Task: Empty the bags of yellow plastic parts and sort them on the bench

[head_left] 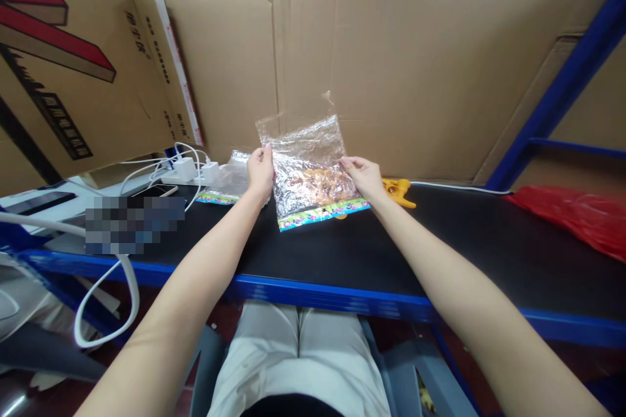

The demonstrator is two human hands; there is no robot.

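Note:
A clear plastic bag (306,172) with a colourful printed strip along its lower edge is stretched between my two hands above the black tabletop. My left hand (261,171) pinches its left side. At its right side the fingers of my right hand (364,176) are closed on the film. Through the film I see orange shapes, and an orange plastic piece (398,192) pokes out beyond my right hand; its kind is unclear. Behind my left wrist lies a pile of similar clear bags (220,184), partly hidden.
White chargers (183,169) with looping cables stand at the left, near a phone (154,190). A red plastic bag (572,215) lies at the right. Cardboard (401,71) walls the back, and a blue rail (332,293) edges the black tabletop (460,234).

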